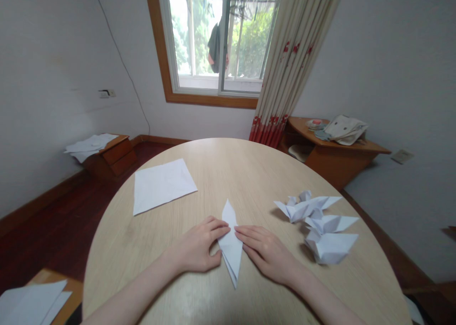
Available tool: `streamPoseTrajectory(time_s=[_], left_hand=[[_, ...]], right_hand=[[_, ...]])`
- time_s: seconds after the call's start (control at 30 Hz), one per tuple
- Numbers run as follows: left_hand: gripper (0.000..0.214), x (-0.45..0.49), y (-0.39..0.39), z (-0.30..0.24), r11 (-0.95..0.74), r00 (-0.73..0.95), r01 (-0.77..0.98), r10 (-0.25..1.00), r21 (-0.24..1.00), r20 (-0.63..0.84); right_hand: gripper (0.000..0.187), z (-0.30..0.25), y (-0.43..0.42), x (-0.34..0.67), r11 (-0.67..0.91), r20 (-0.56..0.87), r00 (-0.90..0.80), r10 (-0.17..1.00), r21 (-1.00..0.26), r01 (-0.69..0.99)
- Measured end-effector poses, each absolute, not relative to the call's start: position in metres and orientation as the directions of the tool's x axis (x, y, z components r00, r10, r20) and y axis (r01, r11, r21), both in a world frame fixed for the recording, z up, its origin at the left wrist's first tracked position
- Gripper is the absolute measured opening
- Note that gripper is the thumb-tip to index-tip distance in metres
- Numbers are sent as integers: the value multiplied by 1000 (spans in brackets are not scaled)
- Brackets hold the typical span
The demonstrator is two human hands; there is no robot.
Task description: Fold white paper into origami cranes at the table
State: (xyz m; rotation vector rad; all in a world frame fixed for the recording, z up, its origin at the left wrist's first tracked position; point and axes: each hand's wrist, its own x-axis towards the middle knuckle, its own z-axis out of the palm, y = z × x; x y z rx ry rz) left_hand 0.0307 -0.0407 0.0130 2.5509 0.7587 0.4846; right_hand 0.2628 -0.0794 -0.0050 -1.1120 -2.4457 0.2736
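Observation:
A narrow, kite-shaped piece of folded white paper [231, 249] lies on the round wooden table in front of me, one point away from me and one towards me. Its near end shows two layers slightly apart. My left hand [199, 244] grips the paper's left side, fingertips on top and thumb at the edge. From the other side, my right hand [269, 251] rests with fingers stretched out, their tips touching the right edge. Several folded paper figures with pointed wings, among them a paper bird [331, 244], stand close together right of my right hand.
A flat white paper sheet [164, 185] lies at the table's [228, 158] left. More sheets rest on a small wooden cabinet [119, 156] and on a surface at lower left [32, 301]. A corner shelf [342, 156] holding a cloth bag [345, 129] stands beyond, beside the curtain [285, 68].

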Motion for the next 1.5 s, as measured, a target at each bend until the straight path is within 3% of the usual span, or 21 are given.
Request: streamPoseTrajectory(time_s=[0.43,0.6,0.73,0.83,0.93,1.27,1.5], left_hand=[[48,32,-42,13,-736,780,427,594,525,198],[19,40,-42,-3,-673,690,467,683,574,239],[15,45,-41,-9,-564,586,548,786,617,198],[14,48,-41,-11,-520,523,658,836,545,166],[15,50,-42,-13,-502,486,741,859,445,159],[27,54,-48,-15,-455,416,836,890,307,187],[13,59,-52,-14,-482,395,814,869,325,298]], right_hand=[[28,-11,-80,260,602,379,-469,798,-457,655],[27,-13,-79,254,544,386,-384,839,-560,625],[25,-14,-78,251,483,374,-309,874,-615,623],[23,-14,-76,248,453,360,-279,890,-630,631],[22,-16,-75,247,447,372,-265,890,-590,673],[22,-32,-73,248,345,397,-198,896,-344,874],[20,-36,-77,240,286,421,-169,891,-232,930]])
